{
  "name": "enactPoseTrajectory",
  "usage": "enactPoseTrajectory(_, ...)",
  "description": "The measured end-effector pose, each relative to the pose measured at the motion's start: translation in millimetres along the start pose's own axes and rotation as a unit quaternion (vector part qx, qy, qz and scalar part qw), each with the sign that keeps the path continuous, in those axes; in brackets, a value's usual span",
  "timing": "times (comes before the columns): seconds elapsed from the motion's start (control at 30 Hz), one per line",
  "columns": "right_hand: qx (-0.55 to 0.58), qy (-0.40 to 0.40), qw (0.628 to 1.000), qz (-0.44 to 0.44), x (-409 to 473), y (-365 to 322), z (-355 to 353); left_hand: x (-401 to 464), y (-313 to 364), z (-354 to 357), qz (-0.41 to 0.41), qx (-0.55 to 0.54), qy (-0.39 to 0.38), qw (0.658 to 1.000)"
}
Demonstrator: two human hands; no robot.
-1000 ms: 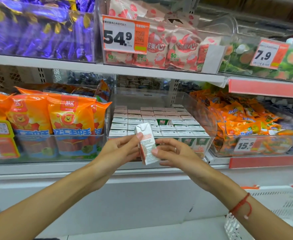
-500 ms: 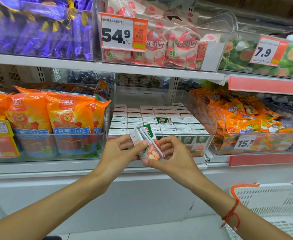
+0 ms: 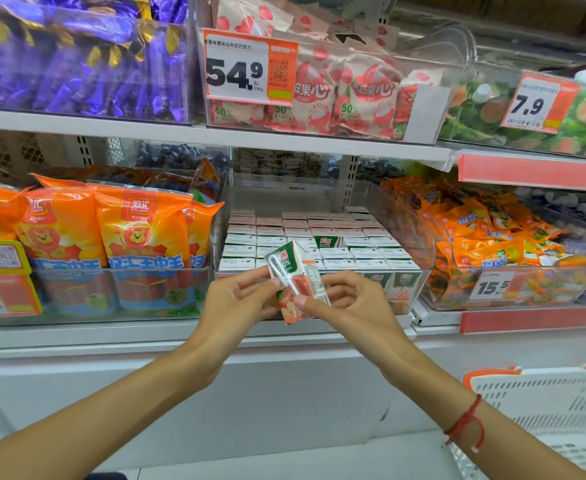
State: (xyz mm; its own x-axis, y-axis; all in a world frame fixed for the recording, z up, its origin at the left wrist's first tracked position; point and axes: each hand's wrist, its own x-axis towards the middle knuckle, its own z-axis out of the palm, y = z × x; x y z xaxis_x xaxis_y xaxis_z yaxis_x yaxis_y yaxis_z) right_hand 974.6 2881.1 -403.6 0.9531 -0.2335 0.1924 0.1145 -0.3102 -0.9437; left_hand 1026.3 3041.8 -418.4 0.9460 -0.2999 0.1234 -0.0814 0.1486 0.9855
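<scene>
Centrally, juice carton (image 3: 296,282) tilted, both hands pinching, just before bin (image 3: 419,289) edge.

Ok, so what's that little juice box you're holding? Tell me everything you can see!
The juice box is a small cardboard-looking carton, green on top with "100%" printed, a white side and red fruit pictures lower down. A clear-wrapped straw is stuck slantwise on its face. It looks sealed and is tilted, top leaning left. The left hand and right hand pinch it between them, in front of the clear bin of matching cartons.
</scene>
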Motion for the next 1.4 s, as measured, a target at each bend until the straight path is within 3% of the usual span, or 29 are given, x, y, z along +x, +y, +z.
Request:
enactPoseTrajectory(0.1, -0.136, 0.066, 0.983, -0.103, -4.6, -0.3, 5.6, -1.0, 1.2, 7.5, -0.025, 0.012, -0.02, 0.999)
enactPoseTrajectory(0.27, -0.245, 0.069, 0.948, -0.191, -7.9, 0.6, 10.9, -4.1, -5.0, 8.1, -0.034, 0.046, -0.035, 0.998)
enactPoseTrajectory(0.4, -0.116, -0.028, 0.988, -0.099, -2.7, -2.6, 3.2, -3.5, 2.2, 1.7, -0.029, 0.023, -0.021, 0.999)
enactPoseTrajectory(0.5, 0.012, -0.137, 0.99, -0.007, 1.0, -6.0, -11.1, 0.7, 9.4, -11.1, 0.053, 0.128, -0.012, 0.99)
enactPoseTrajectory(0.6, 0.102, -0.178, 0.978, 0.034, 0.8, -9.2, -16.6, -0.4, 15.9, -18.1, 0.166, 0.277, -0.013, 0.946)
enactPoseTrajectory(0.73, 0.141, -0.147, 0.977, 0.071, -0.6, -14.7, -12.3, -4.2, 18.6, -17.2, 0.312, 0.396, 0.017, 0.863)
enactPoseTrajectory(0.83, 0.135, -0.138, 0.978, 0.085, -1.0, -18.5, -13.1, -4.3, 16.7, -14.4, 0.355, 0.425, 0.02, 0.832)
enactPoseTrajectory(1.0, 0.12, -0.134, 0.979, 0.094, -2.2, -17.4, -14.1, -9.0, 18.7, -10.9, 0.317, 0.408, 0.005, 0.856)
enactPoseTrajectory(1.1, 0.118, -0.13, 0.982, 0.073, -1.5, -17.9, -14.8, -10.0, 17.5, -7.7, 0.226, 0.347, 0.004, 0.91)
enactPoseTrajectory(1.23, 0.043, -0.149, 0.988, -0.014, -4.0, -18.5, -13.7, -4.6, 21.3, -4.7, 0.09, 0.146, 0.005, 0.985)
enactPoseTrajectory(1.4, -0.035, -0.147, 0.983, -0.103, -8.2, -13.3, -3.9, -0.7, 21.9, -11.4, -0.006, 0.083, 0.015, 0.996)
